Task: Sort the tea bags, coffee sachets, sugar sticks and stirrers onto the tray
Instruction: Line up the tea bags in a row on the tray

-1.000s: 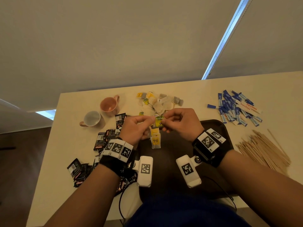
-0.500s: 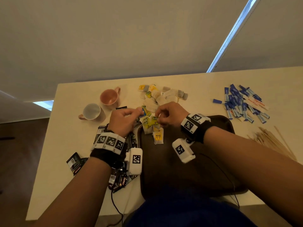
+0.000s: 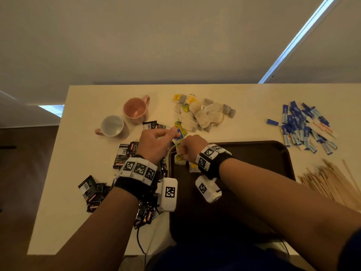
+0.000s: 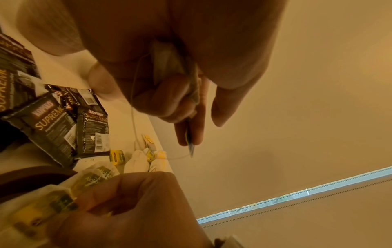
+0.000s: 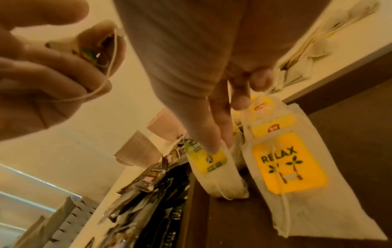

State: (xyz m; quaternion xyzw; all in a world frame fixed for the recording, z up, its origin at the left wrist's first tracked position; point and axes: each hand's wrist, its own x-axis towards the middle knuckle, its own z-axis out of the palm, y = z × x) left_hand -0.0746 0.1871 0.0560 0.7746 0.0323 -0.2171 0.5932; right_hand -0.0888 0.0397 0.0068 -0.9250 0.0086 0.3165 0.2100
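Observation:
My left hand grips one tea bag in its palm and pinches that bag's tag between thumb and finger. My right hand pinches a few tea bags by their tops over the far left corner of the dark brown tray. One has a yellow-green tag, and a yellow "RELAX" bag lies with its lower end on the tray. The rest of the tea bags form a pile beyond the tray. Part of the held bags is hidden behind my right hand in the head view.
Black coffee sachets lie scattered left of the tray. Blue sugar sticks sit at the far right and wooden stirrers at the right edge. A pink cup and a white cup stand at the far left.
Both hands have come down and left from above the tray to its far left corner. The tea bags under my right hand now touch the tray.

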